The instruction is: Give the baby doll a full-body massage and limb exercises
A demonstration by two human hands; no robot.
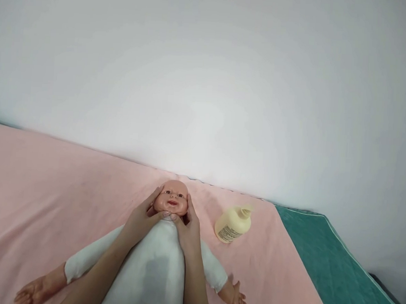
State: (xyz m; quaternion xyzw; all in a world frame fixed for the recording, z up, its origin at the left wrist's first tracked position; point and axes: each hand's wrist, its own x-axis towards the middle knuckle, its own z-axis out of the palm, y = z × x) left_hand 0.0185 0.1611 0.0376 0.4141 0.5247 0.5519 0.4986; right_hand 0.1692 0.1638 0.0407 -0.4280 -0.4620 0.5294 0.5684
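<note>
A baby doll (162, 259) lies on its back, with a white cloth body and its arms spread out to both sides. My left hand (147, 213) cups the left side of the doll's head (173, 194), its thumb under the chin. On the other side my right hand (189, 222) is curved round the head, the thumb also beneath the chin. Both thumbs meet near the doll's neck. The fingertips behind the head are partly hidden. To the right of the doll stands a pale yellow pump bottle (232, 223) with a printed label, touched by neither hand.
A pink sheet (67, 180) lies under the doll and the bottle. Green quilted fabric (334, 252) shows at the right. A plain pale wall (207, 79) rises directly behind the bedding. A dark edge (390, 292) shows at the lower right.
</note>
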